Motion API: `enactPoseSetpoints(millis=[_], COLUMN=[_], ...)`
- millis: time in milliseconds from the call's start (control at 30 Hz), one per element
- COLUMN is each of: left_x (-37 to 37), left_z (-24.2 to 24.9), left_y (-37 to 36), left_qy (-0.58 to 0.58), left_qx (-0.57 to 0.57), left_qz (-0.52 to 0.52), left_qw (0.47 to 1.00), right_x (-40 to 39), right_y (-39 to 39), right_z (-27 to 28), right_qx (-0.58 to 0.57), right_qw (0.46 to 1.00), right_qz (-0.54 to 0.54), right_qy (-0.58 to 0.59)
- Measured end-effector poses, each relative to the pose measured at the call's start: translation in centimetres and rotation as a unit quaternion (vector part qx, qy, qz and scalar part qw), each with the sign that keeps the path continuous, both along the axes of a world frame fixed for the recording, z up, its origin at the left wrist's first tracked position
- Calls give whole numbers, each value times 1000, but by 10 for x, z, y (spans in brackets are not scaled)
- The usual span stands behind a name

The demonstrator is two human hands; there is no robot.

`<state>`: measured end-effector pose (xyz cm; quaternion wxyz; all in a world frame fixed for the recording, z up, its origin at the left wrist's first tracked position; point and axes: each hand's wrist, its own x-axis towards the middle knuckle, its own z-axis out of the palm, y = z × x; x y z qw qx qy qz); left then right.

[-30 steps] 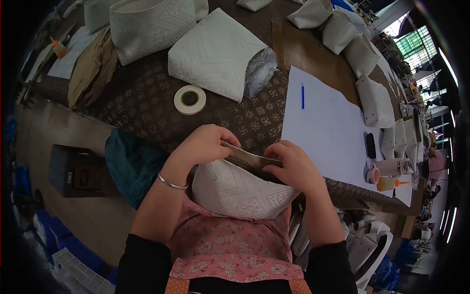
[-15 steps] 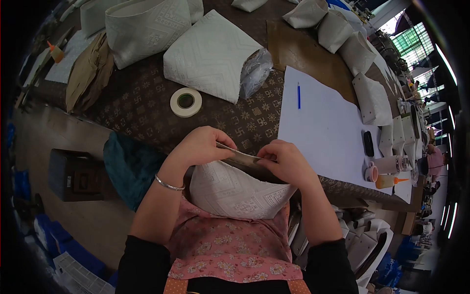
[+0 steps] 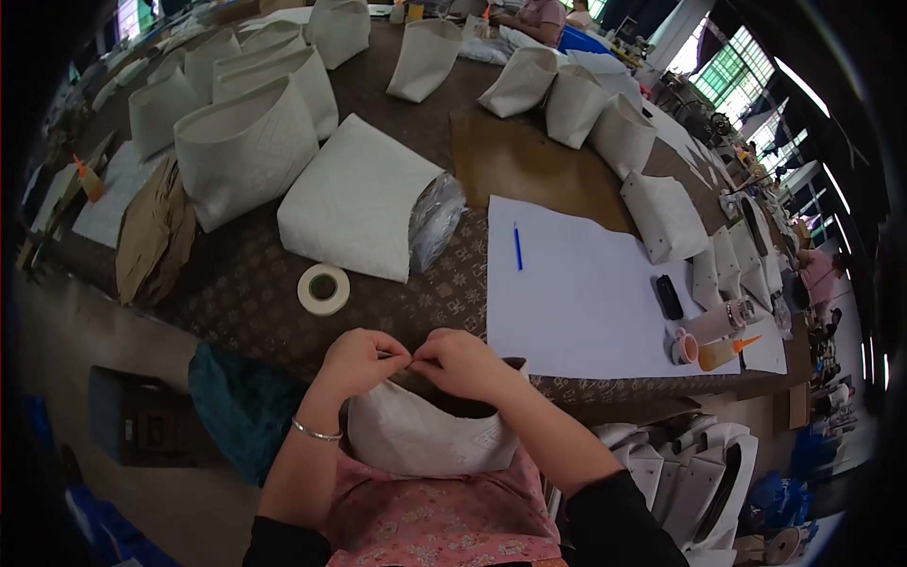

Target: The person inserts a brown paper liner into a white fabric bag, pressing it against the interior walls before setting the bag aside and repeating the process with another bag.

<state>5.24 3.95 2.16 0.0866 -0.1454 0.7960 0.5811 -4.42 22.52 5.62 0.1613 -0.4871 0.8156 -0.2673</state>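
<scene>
A white embossed bag body (image 3: 425,439) rests on my lap at the table edge, its mouth facing up and its dark inside partly showing. My left hand (image 3: 364,362) pinches the far rim of it between thumb and fingers. Close beside, almost touching, my right hand (image 3: 463,364) pinches the same rim. The fingers hide the bit of edge between them. Beyond my hands a roll of cream tape (image 3: 310,302) lies flat on the patterned table cover. A larger white embossed bag body (image 3: 354,203) lies behind it, with crumpled clear plastic (image 3: 436,219) at its opening.
White paper (image 3: 576,293) with a blue pen (image 3: 518,248) covers the right side, near a black case (image 3: 669,297), a pink cup (image 3: 683,348) and a glue bottle (image 3: 720,353). Several white bag bodies (image 3: 246,151) stand at the back. A dark stool (image 3: 142,416) is at the left.
My right hand has moved left along the rim, up to my left hand. The view has tilted up, showing more of the table's far side and a person there.
</scene>
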Motion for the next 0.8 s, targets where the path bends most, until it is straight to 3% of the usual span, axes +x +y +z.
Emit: enactPoseSetpoints(millis=[233,367,500,633,733,800], left_x=[2,0,1,2,5,8], left_z=[7,6,12,17,26,20], left_y=[0,-3,-5,-8,-10,-16], left_qy=[35,35,23,-19,-44,-24], left_qx=[-22,-35,20,88,98,103], left_qz=[3,-20,-24,-11,-19,-33], left_qw=[999,999,999,996,994,994], right_x=[2,-2,-11,-23,-33,-36], right_y=[2,16,34,59,83,96], right_z=[5,20,36,49,53,69], right_qx=[51,180,284,311,279,238], right_qw=[999,982,955,944,953,958], right_qz=[-12,-15,-37,-65,-112,-128], right_qy=[13,51,78,89,36,-97])
